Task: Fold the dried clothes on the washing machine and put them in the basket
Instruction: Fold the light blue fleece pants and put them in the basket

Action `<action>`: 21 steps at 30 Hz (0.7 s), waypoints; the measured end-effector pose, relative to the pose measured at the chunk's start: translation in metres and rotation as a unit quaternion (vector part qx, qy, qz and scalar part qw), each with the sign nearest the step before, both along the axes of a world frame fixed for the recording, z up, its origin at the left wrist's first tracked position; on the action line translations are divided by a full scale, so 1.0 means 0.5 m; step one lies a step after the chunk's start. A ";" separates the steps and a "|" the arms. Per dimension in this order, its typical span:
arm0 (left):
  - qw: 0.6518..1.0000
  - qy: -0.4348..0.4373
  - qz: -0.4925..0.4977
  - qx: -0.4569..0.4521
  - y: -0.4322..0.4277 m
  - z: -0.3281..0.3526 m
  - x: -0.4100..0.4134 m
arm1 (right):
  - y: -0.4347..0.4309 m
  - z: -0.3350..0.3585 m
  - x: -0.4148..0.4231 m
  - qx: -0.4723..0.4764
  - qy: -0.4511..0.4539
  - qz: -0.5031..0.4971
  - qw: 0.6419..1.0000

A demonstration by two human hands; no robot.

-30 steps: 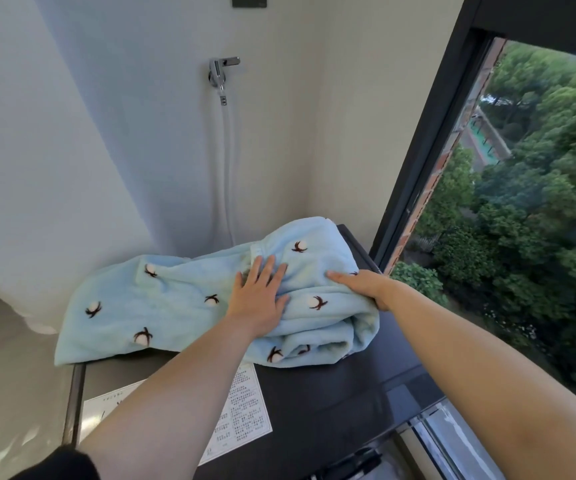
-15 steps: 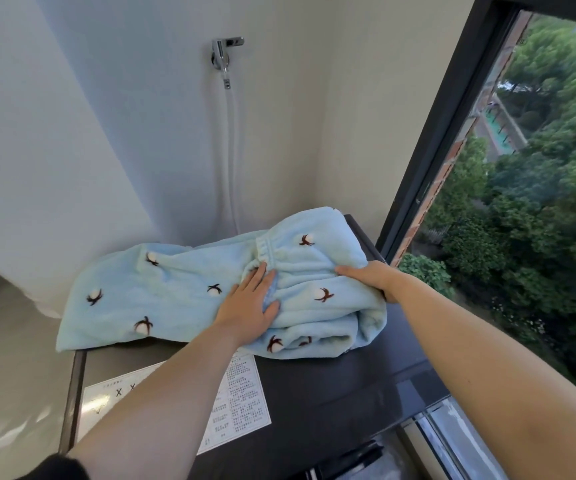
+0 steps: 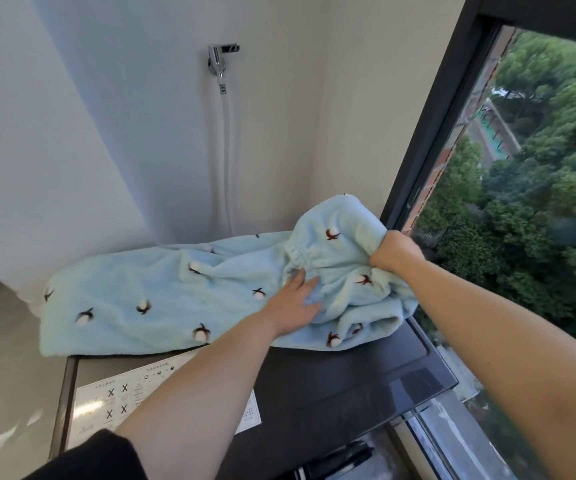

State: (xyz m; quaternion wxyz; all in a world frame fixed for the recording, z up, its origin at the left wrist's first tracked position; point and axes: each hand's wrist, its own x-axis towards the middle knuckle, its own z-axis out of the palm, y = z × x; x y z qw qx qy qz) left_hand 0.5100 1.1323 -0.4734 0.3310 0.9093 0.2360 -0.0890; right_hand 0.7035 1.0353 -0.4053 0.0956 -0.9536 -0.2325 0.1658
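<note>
spreading beneath both hands, the dark washing machine (image 3: 331, 382) top shows bare on the near side of the left hand. the window (image 3: 521, 202), full of trees, stands just outside the right hand. the light blue fleece garment (image 3: 148, 296), dotted with small brown-and-white marks, lies across the far part of the machine top, stretching away to the left of the left hand and bunching up between the two hands. the right hand (image 3: 395, 251) has its fingers curled round a gathered bunch of fleece at the garment's right end. the left hand (image 3: 295, 306) lies flat on the fleece, fingers straight, just below the elastic band. a white sticker (image 3: 106, 400) sits under the left forearm. a chrome tap (image 3: 219, 60) with a white hose (image 3: 226, 161) hangs on the wall beyond the left hand.
</note>
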 end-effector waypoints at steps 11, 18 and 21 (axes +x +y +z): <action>0.961 0.147 0.081 0.217 0.079 0.000 -0.102 | 0.034 0.121 -0.037 -0.040 -0.243 0.029 0.969; 0.975 0.114 0.058 0.182 0.133 0.024 -0.139 | 0.110 0.138 -0.162 0.005 -0.229 0.098 0.968; 0.977 0.085 0.101 0.170 0.178 0.047 -0.149 | 0.128 0.142 -0.182 -0.012 -0.237 0.102 0.966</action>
